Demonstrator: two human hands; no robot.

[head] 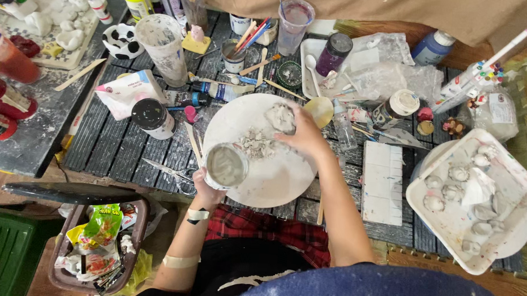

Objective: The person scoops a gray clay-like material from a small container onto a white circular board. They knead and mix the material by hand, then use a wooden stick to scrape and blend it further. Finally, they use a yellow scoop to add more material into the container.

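Left hand (205, 190) grips an upright cup (225, 166); right hand (296, 134), palm down, pinches a clay lump (280, 117) on the round board (274, 178).

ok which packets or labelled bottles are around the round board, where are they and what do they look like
White pouch, left of the round board, blue and red corners.
Black-lidded jar, below the pouch, white label.
Small clear bottle, lying above the board, blue label.
Green-red snack wrapper, in the bin at bottom left.

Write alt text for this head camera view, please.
Seen from above, a person's left hand tilts a grey-filled cup over a round white board, while the right hand presses a grey clay lump. Paints and brushes crowd the table.
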